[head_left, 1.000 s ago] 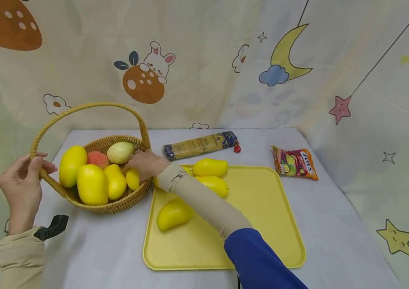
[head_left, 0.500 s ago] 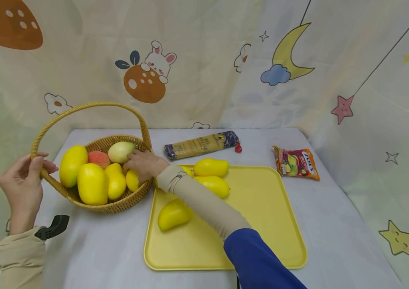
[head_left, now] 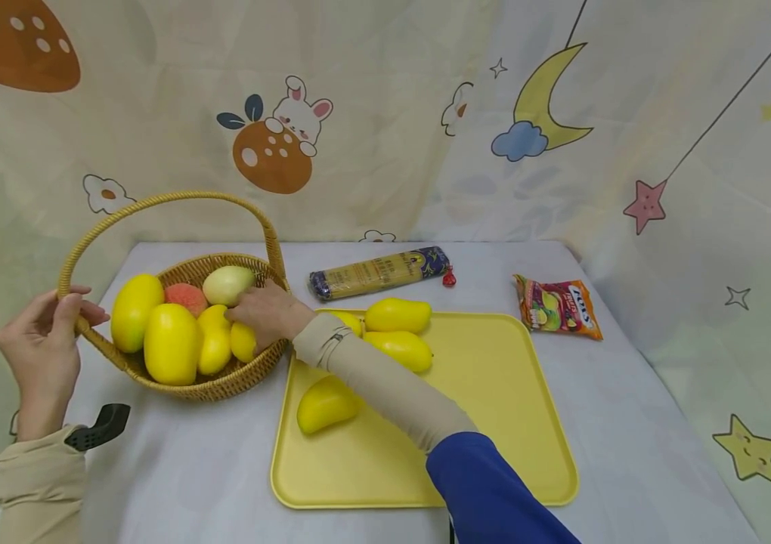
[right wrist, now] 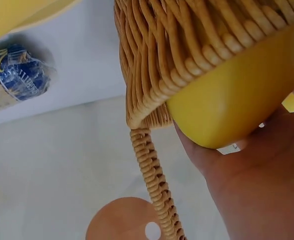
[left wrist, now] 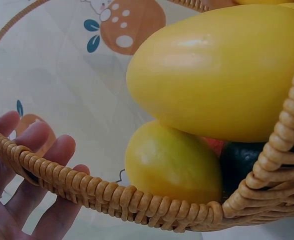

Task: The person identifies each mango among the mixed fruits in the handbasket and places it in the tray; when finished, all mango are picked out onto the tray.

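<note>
A wicker basket (head_left: 222,389) with a tall handle holds several yellow mangoes, a peach (head_left: 185,298) and a pale green oval fruit (head_left: 228,285). My left hand (head_left: 44,340) grips the base of the handle on the left, its fingers passing behind the woven rim (left wrist: 107,192) in the left wrist view. Inside the basket's right side, my right hand (head_left: 270,310) holds a yellow mango (head_left: 243,343). That mango (right wrist: 226,110) bulges between the palm and the wicker wall in the right wrist view; most of the fingertips are hidden.
A yellow tray (head_left: 481,423) bears a mango (head_left: 327,406) near its left edge and several more at the back. Behind it lie a noodle packet (head_left: 379,272) and a small red-wrapped item (head_left: 449,277). A colourful candy bag (head_left: 557,307) is at the right.
My right hand has shifted slightly left inside the basket, and the mangoes beside it have moved a little left too. My left hand keeps its place on the handle.
</note>
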The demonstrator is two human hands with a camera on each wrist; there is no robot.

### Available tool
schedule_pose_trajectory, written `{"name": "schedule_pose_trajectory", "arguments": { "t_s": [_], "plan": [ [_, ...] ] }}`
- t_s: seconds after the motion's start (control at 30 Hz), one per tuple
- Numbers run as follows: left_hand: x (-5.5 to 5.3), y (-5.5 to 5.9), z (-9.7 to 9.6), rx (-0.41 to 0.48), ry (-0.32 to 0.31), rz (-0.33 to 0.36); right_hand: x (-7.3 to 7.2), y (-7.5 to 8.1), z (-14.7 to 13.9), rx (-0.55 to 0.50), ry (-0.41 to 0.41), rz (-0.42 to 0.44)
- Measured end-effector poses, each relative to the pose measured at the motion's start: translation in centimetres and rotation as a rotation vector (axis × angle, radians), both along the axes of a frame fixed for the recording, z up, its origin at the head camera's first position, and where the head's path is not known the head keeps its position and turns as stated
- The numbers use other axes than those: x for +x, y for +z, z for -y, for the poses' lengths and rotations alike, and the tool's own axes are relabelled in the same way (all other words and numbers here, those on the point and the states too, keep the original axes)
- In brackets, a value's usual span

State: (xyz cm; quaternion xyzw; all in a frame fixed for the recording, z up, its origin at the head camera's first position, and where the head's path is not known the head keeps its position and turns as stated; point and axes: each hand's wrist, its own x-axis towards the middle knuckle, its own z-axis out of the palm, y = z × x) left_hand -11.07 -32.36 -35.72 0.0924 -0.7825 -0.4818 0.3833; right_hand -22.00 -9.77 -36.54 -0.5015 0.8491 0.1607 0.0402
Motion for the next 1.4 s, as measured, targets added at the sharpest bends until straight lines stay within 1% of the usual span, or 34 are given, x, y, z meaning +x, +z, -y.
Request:
{"name": "schedule_pose_trajectory", "arguments": {
  "t_s": [0.17, 0.37, 0.47, 0.7, 0.87, 1.0, 1.1, 1.27, 1.4],
  "plan": [
    [0.0, -0.1, -0.1, -0.013, 0.000, -0.002, -0.1, 0.8, -0.6, -0.038, -0.005, 0.020],
    [-0.1, -0.1, -0.1, 0.000, -0.004, -0.014, -0.3, 2.0, -2.3, -0.140, -0.006, 0.021],
    [-0.1, -0.1, -0.1, 0.007, -0.007, -0.016, -0.5, 2.5, -3.4, -0.185, -0.024, 0.050],
    [-0.1, -0.2, 0.0, 0.005, -0.001, -0.001, -0.6, 3.4, -6.6, -0.302, -0.058, 0.114],
    [0.0, -0.1, 0.0, 0.004, 0.004, 0.008, -0.4, 3.6, -9.7, -0.362, -0.086, 0.127],
    [0.0, 0.0, 0.0, 0.004, 0.000, -0.001, -0.3, 3.5, -12.5, -0.407, -0.131, 0.138],
    [0.0, 0.0, 0.0, 0.007, -0.007, -0.012, -0.2, 3.3, -14.7, -0.438, -0.179, 0.151],
    [0.0, 0.1, 0.0, 0.024, -0.021, -0.014, 0.0, 2.7, -18.4, -0.460, -0.292, 0.153],
    [0.1, 0.0, 0.1, 0.030, -0.015, -0.002, 0.2, 2.4, -21.1, -0.498, -0.366, 0.151]
  ]
}}
